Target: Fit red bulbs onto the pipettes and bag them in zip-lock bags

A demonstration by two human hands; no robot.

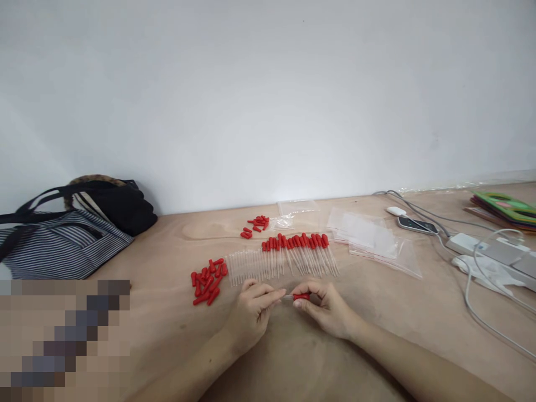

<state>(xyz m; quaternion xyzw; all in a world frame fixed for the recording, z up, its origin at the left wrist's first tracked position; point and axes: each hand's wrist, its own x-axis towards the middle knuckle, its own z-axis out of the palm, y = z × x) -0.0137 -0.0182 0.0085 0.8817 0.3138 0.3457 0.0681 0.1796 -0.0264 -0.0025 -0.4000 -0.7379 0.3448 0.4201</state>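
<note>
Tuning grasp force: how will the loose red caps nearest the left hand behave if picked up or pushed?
The red caps look smooth and rubbery, so probably soft and squeezable. Each is small against the left hand, so likely light. Their rounded, tapered bodies may roll in an arc if pushed.

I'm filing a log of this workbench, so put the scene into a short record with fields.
Right grip: pinching a red bulb
Left grip: at a clear tube in line with that bulb; its hold is partly hidden
Row beyond the hands: bare tubes to the left, red-topped tubes to the right
Loose bulbs: near pile left of the row, far pile behind it
Right of the row: clear bags, overlapping
Far left: striped bag
Surface: wooden table
</note>
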